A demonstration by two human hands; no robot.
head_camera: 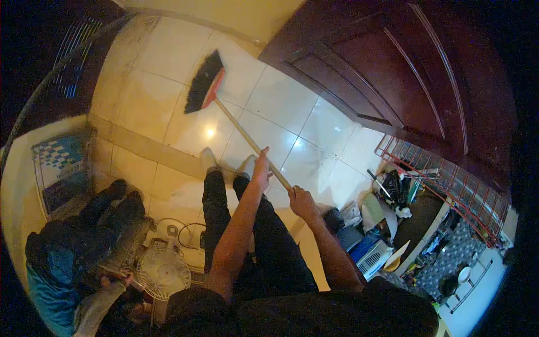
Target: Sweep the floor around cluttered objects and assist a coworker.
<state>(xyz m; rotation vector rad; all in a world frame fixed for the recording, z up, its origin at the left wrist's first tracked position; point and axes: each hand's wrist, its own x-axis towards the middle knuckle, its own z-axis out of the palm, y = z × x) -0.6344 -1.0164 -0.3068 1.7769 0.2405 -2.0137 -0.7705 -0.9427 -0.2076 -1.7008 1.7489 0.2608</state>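
Observation:
A broom with a light wooden handle (238,125) slants across the middle of the view. My left hand (262,170) grips the handle partway along. Nearer the handle's end, my right hand (301,203) is closed around it. Ahead of my feet, the broom's red head (214,89) and its black bristles (205,82) rest on the white floor tiles (269,99). The bristles fan out toward the upper left. Both my forearms reach forward over my dark trousers.
A dark wooden panelled door (370,76) stands at upper right. Below it are a red wire rack (450,185) and a pile of household items (379,219). At lower left, a person (67,261) sits beside a standing fan (164,273). A printed box or panel (63,164) leans behind.

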